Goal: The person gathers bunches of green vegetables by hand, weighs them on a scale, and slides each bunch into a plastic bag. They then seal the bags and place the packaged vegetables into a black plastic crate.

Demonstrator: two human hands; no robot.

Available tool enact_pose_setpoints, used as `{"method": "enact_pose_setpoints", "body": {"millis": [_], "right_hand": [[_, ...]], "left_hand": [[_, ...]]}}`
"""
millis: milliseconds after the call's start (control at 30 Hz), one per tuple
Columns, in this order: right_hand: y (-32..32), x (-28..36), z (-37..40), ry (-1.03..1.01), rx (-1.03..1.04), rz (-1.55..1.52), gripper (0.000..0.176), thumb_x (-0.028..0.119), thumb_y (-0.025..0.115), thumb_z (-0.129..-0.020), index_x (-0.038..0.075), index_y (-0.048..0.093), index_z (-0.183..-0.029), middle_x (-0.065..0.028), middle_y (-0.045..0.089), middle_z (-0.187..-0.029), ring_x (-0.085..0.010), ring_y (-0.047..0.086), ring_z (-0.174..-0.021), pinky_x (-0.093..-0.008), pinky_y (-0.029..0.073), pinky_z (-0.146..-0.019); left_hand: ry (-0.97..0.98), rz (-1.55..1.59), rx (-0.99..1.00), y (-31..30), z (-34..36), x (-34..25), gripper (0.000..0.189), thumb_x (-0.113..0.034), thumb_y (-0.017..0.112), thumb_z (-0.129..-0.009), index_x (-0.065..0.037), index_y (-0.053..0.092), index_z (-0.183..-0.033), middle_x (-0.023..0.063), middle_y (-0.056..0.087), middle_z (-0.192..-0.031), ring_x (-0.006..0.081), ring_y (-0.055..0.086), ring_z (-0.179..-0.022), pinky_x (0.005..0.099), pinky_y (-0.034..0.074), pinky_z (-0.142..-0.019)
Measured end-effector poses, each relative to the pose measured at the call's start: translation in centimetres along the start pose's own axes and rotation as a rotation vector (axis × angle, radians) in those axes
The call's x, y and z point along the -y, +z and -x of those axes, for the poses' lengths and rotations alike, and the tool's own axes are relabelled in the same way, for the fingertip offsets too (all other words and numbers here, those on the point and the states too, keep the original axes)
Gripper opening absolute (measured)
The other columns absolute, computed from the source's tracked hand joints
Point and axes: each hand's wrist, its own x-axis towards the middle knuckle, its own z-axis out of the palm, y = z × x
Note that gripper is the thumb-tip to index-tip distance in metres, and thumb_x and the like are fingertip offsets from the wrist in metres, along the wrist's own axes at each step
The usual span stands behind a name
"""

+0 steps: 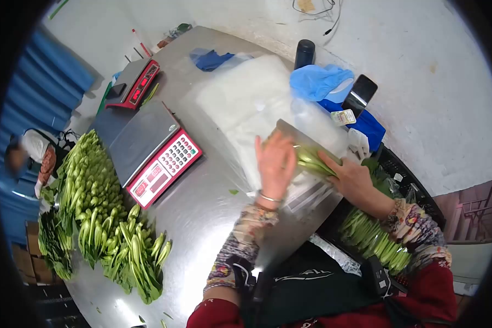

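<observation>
Pale green stems of leafy greens point(310, 159) lie beneath my right hand point(358, 183), whose fingers and thumb close around them. My left hand point(276, 164) is beside the other end of the stems, slightly blurred, its fingers apart and palm down. Behind both hands rises the edge of a flat grey-brown panel point(300, 136). Under and beyond them spreads a stack of clear plastic bags point(246, 90) on the metal table point(208, 210).
A red scale point(164, 167) stands left of my hands, with another scale point(131, 85) behind it. Greens point(95, 191) are heaped at the table's left. On my right, a black crate point(426, 205) holds bagged greens point(374, 235). A phone point(361, 93) and black bottle point(304, 53) stand beyond. Another person point(41, 150) is far left.
</observation>
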Motion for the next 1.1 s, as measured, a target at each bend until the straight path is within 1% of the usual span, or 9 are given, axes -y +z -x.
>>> {"method": "enact_pose_setpoints", "body": {"millis": [33, 67, 133, 167, 267, 333, 500, 733, 1100], "right_hand": [[0.9, 0.7, -0.1, 0.059, -0.013, -0.100, 0.073, 0.022, 0.063, -0.079, 0.029, 0.029, -0.143, -0.0155, 0.056, -0.074, -0.0307, 0.060, -0.062, -0.0412, 0.048, -0.054], [2.7, 1.1, -0.4, 0.117, -0.029, -0.199, 0.075, 0.023, 0.063, -0.078, 0.028, 0.028, -0.143, -0.0166, 0.057, -0.074, -0.0318, 0.060, -0.063, -0.0424, 0.048, -0.055], [3.1, 2.4, -1.0, 0.215, 0.013, -0.378, 0.079, 0.025, 0.063, -0.078, 0.021, 0.023, -0.145, -0.0203, 0.060, -0.078, -0.0366, 0.059, -0.069, -0.0444, 0.047, -0.062], [2.6, 3.1, -0.7, 0.182, -0.025, -0.460, 0.079, 0.024, 0.063, -0.078, 0.020, 0.021, -0.146, -0.0209, 0.060, -0.081, -0.0375, 0.060, -0.072, -0.0440, 0.047, -0.064], [-0.8, 6.2, 0.8, 0.199, 0.028, -0.620, 0.079, 0.024, 0.063, -0.079, 0.015, 0.020, -0.145, -0.0232, 0.062, -0.093, -0.0397, 0.060, -0.086, -0.0399, 0.047, -0.073], [-2.4, 7.6, 0.7, 0.141, 0.128, -0.760, 0.078, 0.024, 0.065, -0.079, 0.009, 0.024, -0.143, -0.0270, 0.056, -0.109, -0.0396, 0.058, -0.097, -0.0397, 0.045, -0.082], [-6.2, 14.8, -6.6, -0.034, 0.467, -0.549, 0.076, 0.036, 0.063, -0.083, 0.002, 0.027, -0.141, -0.0265, 0.057, -0.110, -0.0368, 0.059, -0.097, -0.0403, 0.046, -0.084], [-18.4, 20.1, -6.6, -0.923, -0.023, 0.116, 0.035, 0.023, 0.055, -0.086, 0.006, 0.056, -0.116, -0.0150, 0.054, -0.115, -0.0281, 0.054, -0.104, -0.0409, 0.042, -0.092], [-20.9, 23.7, -4.6, -0.839, -0.051, -0.341, 0.047, 0.009, 0.067, -0.075, 0.004, 0.052, -0.120, -0.0135, 0.056, -0.112, -0.0324, 0.055, -0.094, -0.0386, 0.042, -0.087]], "left_hand": [[0.084, 0.014, -0.006, 0.5, 0.8, -1.8, 0.010, -0.007, 0.063, -0.082, -0.004, 0.064, -0.091, 0.0108, 0.065, -0.101, 0.0273, 0.058, -0.108, 0.0490, 0.029, -0.105], [-0.465, 0.622, 0.275, 1.9, 3.1, -3.1, 0.011, -0.007, 0.064, -0.081, -0.003, 0.064, -0.091, 0.0130, 0.063, -0.102, 0.0274, 0.057, -0.108, 0.0488, 0.030, -0.105], [-0.242, 0.929, 0.429, 1.2, 6.6, -5.7, 0.019, -0.008, 0.065, -0.079, 0.000, 0.062, -0.097, 0.0165, 0.058, -0.108, 0.0280, 0.052, -0.114, 0.0475, 0.032, -0.104], [0.479, 0.548, 0.269, -0.5, 6.9, -7.5, 0.026, -0.009, 0.066, -0.079, 0.001, 0.060, -0.102, 0.0177, 0.056, -0.114, 0.0285, 0.048, -0.118, 0.0465, 0.033, -0.104], [0.189, 0.252, 0.262, -10.3, 5.5, -7.3, 0.047, -0.017, 0.069, -0.071, 0.000, 0.054, -0.113, 0.0095, 0.057, -0.111, 0.0291, 0.050, -0.110, 0.0458, 0.034, -0.099], [-0.525, 0.740, -0.184, -9.7, 8.3, -5.3, 0.060, -0.028, 0.065, -0.077, -0.001, 0.043, -0.126, 0.0089, 0.057, -0.111, 0.0270, 0.050, -0.108, 0.0419, 0.038, -0.095], [-1.423, 1.551, -0.093, -9.9, 8.8, -8.7, 0.049, -0.047, 0.043, -0.095, -0.010, 0.046, -0.127, 0.0042, 0.057, -0.116, 0.0179, 0.053, -0.106, 0.0330, 0.041, -0.090], [-1.017, 2.111, -0.046, -19.1, 4.2, -13.3, 0.059, -0.056, 0.035, -0.094, -0.011, 0.040, -0.132, 0.0040, 0.052, -0.127, 0.0204, 0.048, -0.119, 0.0401, 0.033, -0.105], [-0.722, 1.638, 0.408, -29.6, 5.9, -7.3, 0.065, -0.056, 0.033, -0.094, -0.002, 0.048, -0.125, 0.0132, 0.059, -0.113, 0.0259, 0.045, -0.122, 0.0433, 0.033, -0.104]]}}
